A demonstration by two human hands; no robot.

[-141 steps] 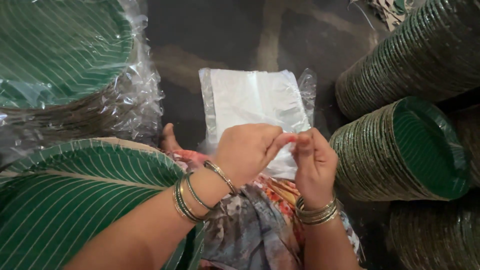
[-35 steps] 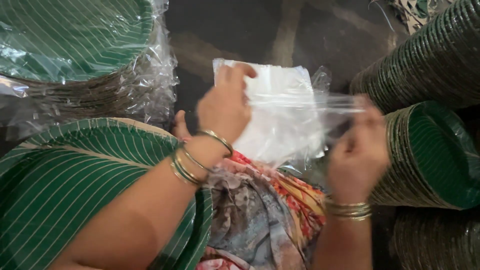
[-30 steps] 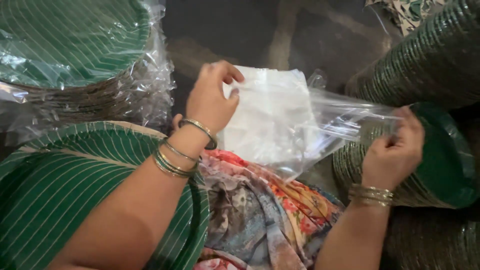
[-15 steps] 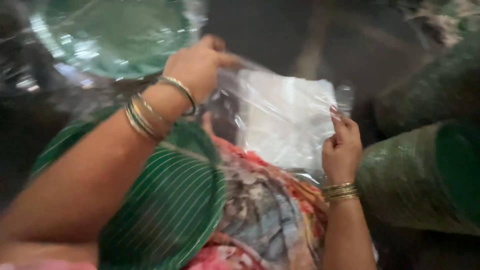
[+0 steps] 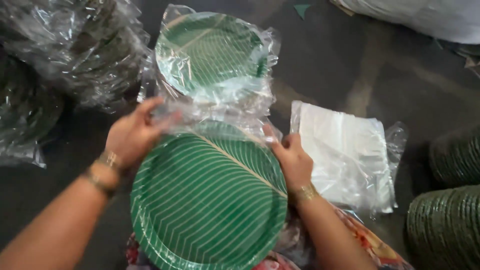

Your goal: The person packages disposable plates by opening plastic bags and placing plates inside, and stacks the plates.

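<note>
A stack of green leaf-patterned paper plates (image 5: 207, 200) rests on my lap. A clear plastic bag (image 5: 220, 116) is stretched over the stack's far edge. My left hand (image 5: 131, 136) grips the bag's left side at the plates' rim. My right hand (image 5: 292, 159) grips the bag's right side, beside the stack. Beyond them lies a wrapped pack of green plates (image 5: 212, 55) in clear plastic.
A pile of flat clear bags (image 5: 347, 155) lies on the dark floor to the right. Bare stacks of green plates (image 5: 447, 225) stand at the right edge. More plastic-wrapped plate packs (image 5: 65, 55) fill the upper left. A white sack (image 5: 430, 15) lies at the top right.
My hands separated one bag from the pile, pulled it open, and swung left. Both hands now hold it over the far edge of the plate stack on my lap.
</note>
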